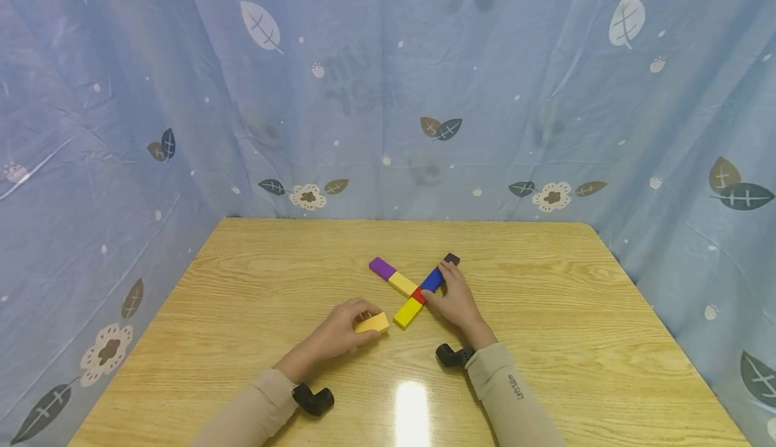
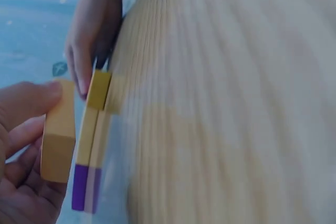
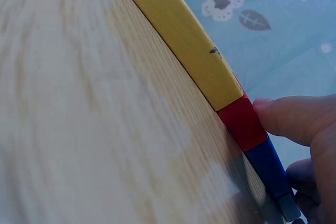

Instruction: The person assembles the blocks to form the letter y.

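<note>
My left hand (image 1: 337, 329) grips a pale yellow rectangular block (image 1: 373, 324) between thumb and fingers, just above or at the tabletop. To its right, flat blocks form a cross-like figure: a purple block (image 1: 382, 268) and a cream block (image 1: 403, 284) meet a red block (image 1: 418, 295), with a bright yellow block (image 1: 407, 314) on its near side. Beyond the red one are a blue block (image 1: 432, 279) and a dark block (image 1: 452, 258). My right hand (image 1: 459, 303) rests along this row, thumb touching the red block (image 3: 244, 123), curled fingers at the blue block (image 3: 269, 165).
The wooden table (image 1: 254, 279) reaches to a blue patterned curtain (image 1: 388, 97) at the back and sides. A black wrist device (image 1: 312, 400) is worn on the left arm, and another black device (image 1: 453, 355) on the right. Light glares off the table's near part.
</note>
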Motion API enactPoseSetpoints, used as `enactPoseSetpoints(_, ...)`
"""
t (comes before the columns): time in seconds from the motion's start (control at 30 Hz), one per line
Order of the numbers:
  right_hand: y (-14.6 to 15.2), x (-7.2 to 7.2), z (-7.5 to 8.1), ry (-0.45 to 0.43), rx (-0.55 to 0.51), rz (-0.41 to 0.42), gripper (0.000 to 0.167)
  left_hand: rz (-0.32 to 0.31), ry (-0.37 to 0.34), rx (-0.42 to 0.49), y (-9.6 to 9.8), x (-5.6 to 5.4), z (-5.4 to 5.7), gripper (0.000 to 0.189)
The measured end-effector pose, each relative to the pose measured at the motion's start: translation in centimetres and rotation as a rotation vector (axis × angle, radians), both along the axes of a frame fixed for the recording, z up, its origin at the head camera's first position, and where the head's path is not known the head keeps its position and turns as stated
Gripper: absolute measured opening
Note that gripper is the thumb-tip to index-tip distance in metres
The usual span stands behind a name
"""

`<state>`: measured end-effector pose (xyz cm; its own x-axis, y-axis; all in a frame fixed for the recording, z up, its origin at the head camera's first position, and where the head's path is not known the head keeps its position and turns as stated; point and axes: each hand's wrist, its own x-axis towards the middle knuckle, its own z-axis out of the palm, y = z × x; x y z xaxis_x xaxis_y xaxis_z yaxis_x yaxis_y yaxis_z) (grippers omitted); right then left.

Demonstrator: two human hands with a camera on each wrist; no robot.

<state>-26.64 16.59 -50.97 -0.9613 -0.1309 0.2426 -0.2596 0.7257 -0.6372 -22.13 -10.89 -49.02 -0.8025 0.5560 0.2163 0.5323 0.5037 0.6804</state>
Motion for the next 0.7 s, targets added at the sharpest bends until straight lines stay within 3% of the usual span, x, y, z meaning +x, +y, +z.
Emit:
enactPoseSetpoints(0.4, 0.1, 0.1, -0.1, -0.017, -0.013, 0.002, 0.077, 0.118, -0.087, -0.006, 3.2, 0.7, -0.2, 0.034)
enactPoseSetpoints(0.7, 0.1, -0.1, 0.0, -0.011, -0.008, 0.004, 0.077, 0.165, -0.094, -0.022, 3.7, 1.2, 0.1, 0.03)
